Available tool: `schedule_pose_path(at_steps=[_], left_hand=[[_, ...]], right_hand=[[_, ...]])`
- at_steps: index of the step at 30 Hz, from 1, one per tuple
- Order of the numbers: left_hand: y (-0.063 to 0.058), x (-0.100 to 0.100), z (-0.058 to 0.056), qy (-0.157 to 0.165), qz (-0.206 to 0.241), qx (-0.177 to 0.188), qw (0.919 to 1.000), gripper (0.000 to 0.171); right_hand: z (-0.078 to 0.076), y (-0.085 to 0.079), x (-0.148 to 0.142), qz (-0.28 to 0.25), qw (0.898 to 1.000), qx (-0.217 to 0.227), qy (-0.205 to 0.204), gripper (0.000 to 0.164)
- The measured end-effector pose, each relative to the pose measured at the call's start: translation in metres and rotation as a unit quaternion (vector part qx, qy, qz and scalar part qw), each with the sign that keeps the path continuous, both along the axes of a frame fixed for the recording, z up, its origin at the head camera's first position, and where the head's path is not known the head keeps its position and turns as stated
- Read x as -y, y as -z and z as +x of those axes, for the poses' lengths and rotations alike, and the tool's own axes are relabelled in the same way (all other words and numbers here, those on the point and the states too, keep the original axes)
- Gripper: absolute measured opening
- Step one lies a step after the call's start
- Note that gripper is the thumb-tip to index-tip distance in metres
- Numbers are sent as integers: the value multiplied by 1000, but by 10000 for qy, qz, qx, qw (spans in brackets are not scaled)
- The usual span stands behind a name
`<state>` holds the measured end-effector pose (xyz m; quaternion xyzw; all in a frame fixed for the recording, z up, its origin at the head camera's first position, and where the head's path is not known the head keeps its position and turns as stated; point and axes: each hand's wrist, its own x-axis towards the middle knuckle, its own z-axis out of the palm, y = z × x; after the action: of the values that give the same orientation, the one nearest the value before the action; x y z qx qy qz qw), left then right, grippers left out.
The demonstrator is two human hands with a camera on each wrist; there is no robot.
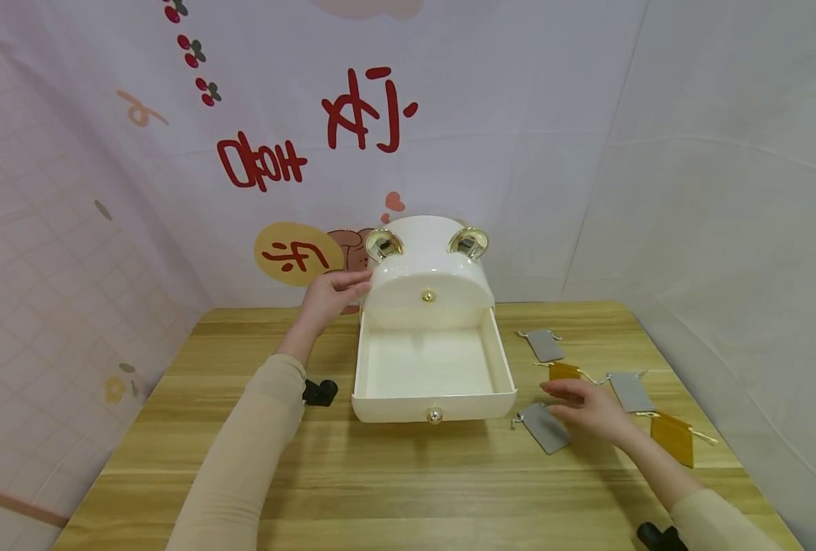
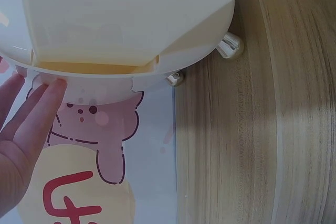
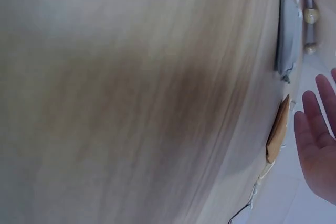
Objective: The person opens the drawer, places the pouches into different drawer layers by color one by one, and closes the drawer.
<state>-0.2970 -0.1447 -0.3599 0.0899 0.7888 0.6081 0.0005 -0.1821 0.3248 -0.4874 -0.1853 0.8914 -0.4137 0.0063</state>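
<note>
A cream storage box [image 1: 425, 260] with two gold round ears stands at the table's back, its lower drawer [image 1: 433, 407] pulled out toward me and nothing in it. My left hand [image 1: 328, 297] touches the box's upper left side with extended fingers [image 2: 44, 106]. My right hand [image 1: 590, 409] hovers over the table right of the drawer, fingers loosely extended and holding nothing. Just below it lies a grey drawstring pouch [image 1: 546, 430]. Behind its fingertips a yellow drawstring pouch [image 1: 563, 371] is partly hidden. The right wrist view shows the open hand [image 3: 317, 150] near an orange-looking pouch [image 3: 277, 132].
Farther back lies another grey pouch [image 1: 544, 346]. To the right are a grey pouch [image 1: 631, 392] and a yellow pouch [image 1: 673, 438]. The wooden table [image 1: 408, 490] meets a printed cloth backdrop [image 1: 518, 176]. Black wrist devices [image 1: 321, 392] show at both wrists.
</note>
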Motion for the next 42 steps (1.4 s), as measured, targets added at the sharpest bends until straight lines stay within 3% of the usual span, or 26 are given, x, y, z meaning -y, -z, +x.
schedule_pose_path(at_steps=[5,8,14,22,31,42], left_hand=[[1,0,0,-6,-20,31,10000,35],[1,0,1,-9,-45,23,10000,35],[1,0,1,4,-25,2,10000,35],[1,-1,2,-24,19,50,10000,34],[-1,-1,2,-29,44,55,10000,35],[0,0,2,-41,52,65,10000,36]], right_hand=[[-7,6,1,575,9955,-667,-359,41],[-11,9,2,779,9919,-849,-534,42],[-19,18,1,723,9895,-910,-857,44],[-26,31,-1,842,9777,-1447,-1268,39],[-27,38,-3,1046,9801,-1351,-1014,36],[-24,37,-1,798,9878,-997,-896,26]])
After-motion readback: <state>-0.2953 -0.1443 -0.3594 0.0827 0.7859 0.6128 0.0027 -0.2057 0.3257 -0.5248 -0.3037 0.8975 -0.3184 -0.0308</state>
